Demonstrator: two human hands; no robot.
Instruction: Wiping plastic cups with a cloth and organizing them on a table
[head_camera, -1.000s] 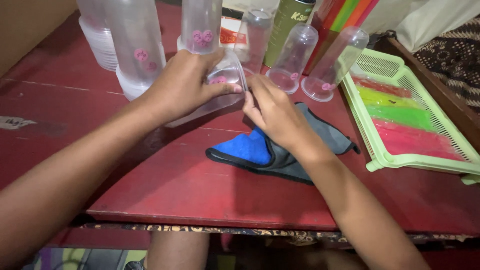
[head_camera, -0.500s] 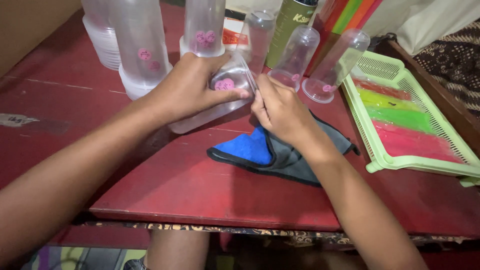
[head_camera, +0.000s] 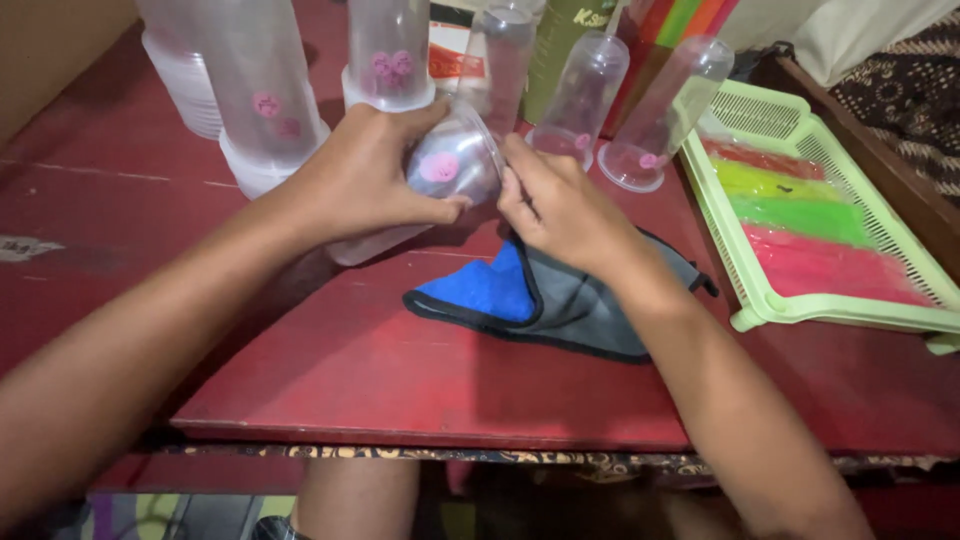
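My left hand (head_camera: 365, 175) grips a stack of clear plastic cups (head_camera: 452, 165) lying on its side over the red table (head_camera: 400, 380), the front cup showing a pink print. My right hand (head_camera: 560, 205) pinches the rim of that front cup with its fingertips. Under my right wrist lies a folded blue and grey cloth (head_camera: 540, 300).
Tall upright stacks of clear cups (head_camera: 265, 95) stand behind, with more stacks (head_camera: 590, 90) leaning at the back. A light green slotted tray (head_camera: 830, 220) holding red, green and yellow packs sits on the right. A dark green can (head_camera: 570, 40) stands at the back.
The lying stack has been tilted so its front cup faces up more. My right hand moved from the cup's side to its rim. The view shifted slightly closer.
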